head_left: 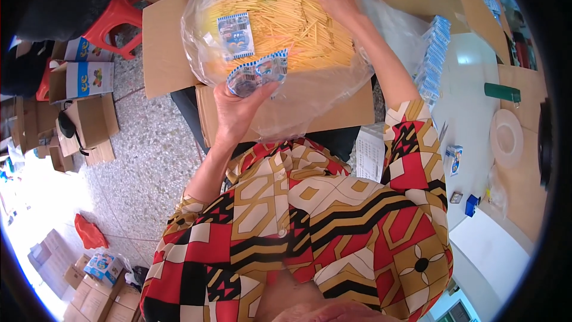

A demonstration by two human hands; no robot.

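Observation:
Over the near edge of an open cardboard box (170, 48), my left hand (238, 104) is closed round a small clear packet (262, 70) with blue-and-white edges, thumb across its front. A clear plastic bag (199, 30) lines the box. Inside lies a heap of thin yellow sticks (298, 21), mostly lying flat. A second blue-and-white packet (236, 36) rests on the sticks at the left. At the heap's far right edge, my right hand (336, 3) reaches down with curled fingers touching the sticks. What its fingertips grip, if anything, is hidden.
To the right, a table (471, 89) bears a long stack of blue-and-white packets (435, 53), a green object (502, 92) and a roll of tape (506, 138). A red stool (116, 21) stands at the far left. More cartons (89, 119) sit on the speckled floor.

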